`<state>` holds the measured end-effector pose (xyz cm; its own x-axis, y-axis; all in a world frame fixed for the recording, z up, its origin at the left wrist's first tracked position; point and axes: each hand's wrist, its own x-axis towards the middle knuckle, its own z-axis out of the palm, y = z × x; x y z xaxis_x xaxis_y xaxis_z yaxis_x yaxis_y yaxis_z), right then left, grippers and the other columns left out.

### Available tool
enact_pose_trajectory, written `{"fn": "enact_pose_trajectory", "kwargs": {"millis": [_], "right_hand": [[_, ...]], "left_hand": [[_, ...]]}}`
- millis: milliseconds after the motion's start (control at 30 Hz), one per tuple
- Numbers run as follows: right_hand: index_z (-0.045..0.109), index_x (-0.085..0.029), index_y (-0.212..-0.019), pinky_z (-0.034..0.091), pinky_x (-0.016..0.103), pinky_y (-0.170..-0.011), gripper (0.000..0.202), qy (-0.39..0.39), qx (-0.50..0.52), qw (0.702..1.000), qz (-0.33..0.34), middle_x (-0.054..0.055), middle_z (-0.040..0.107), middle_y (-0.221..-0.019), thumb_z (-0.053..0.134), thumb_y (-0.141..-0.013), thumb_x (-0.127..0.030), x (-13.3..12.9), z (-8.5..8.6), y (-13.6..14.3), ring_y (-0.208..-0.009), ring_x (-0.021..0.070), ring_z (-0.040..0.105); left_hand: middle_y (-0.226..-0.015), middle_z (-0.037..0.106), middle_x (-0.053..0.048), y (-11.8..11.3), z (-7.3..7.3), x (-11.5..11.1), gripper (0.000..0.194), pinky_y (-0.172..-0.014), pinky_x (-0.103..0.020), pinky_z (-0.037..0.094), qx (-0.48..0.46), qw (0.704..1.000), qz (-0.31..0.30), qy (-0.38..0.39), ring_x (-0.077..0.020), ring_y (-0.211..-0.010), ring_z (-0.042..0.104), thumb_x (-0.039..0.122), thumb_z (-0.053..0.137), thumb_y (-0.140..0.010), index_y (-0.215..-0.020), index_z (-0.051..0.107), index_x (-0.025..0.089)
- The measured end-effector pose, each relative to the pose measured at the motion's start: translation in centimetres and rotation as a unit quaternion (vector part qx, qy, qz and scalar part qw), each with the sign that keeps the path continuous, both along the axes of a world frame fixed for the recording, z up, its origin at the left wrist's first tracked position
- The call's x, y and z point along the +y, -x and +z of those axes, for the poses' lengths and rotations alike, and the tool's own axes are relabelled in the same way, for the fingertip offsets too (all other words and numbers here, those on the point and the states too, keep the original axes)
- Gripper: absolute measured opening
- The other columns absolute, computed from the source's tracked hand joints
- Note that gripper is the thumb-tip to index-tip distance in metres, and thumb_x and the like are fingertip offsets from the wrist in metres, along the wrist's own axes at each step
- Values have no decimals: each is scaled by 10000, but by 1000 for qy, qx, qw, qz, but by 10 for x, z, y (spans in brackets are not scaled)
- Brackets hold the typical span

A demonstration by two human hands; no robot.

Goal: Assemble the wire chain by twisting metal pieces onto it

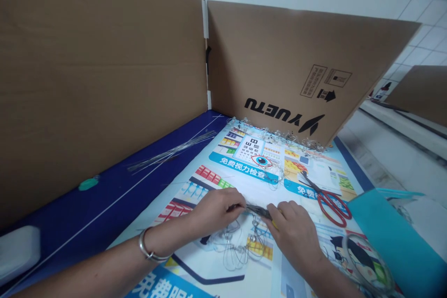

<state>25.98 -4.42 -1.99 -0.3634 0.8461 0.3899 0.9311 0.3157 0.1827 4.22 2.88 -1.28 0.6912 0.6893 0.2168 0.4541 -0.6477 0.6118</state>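
Over the middle of the poster, my left hand [220, 209] is closed in a pinch beside the plier tips. What it pinches looks like thin wire, though its ends are mostly hidden by the fingers. My right hand [296, 233] wraps round a pair of pliers [259, 210], whose dark jaws point left toward my left fingertips. A bit of yellow handle shows under the right thumb. Below both hands hangs or lies a tangle of looped thin wire [240, 247]. To the right, red-handled scissors [331, 202] lie with their blades pointing away.
Straight wires [172, 150] lie bundled on the blue table [115, 195]. Bent wire pieces [279, 136] line the foot of the cardboard panel [279, 56]. A clear round container [366, 260] and a turquoise box [398, 233] stand right; a white object [19, 251] sits left.
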Motion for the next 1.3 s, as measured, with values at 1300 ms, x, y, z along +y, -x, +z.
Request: {"fn": "enact_pose_trajectory", "kwargs": {"millis": [1300], "right_hand": [[567, -198, -1002, 244, 342, -635, 202, 12, -49, 999, 10, 30, 514, -770, 559, -800, -190, -12, 3, 3, -713, 180, 414]], "left_hand": [[-777, 570, 32, -3, -6, -2, 110, -642, -205, 359, 34, 999, -9, 23, -128, -718, 523, 141, 404, -849, -814, 484, 207]]}}
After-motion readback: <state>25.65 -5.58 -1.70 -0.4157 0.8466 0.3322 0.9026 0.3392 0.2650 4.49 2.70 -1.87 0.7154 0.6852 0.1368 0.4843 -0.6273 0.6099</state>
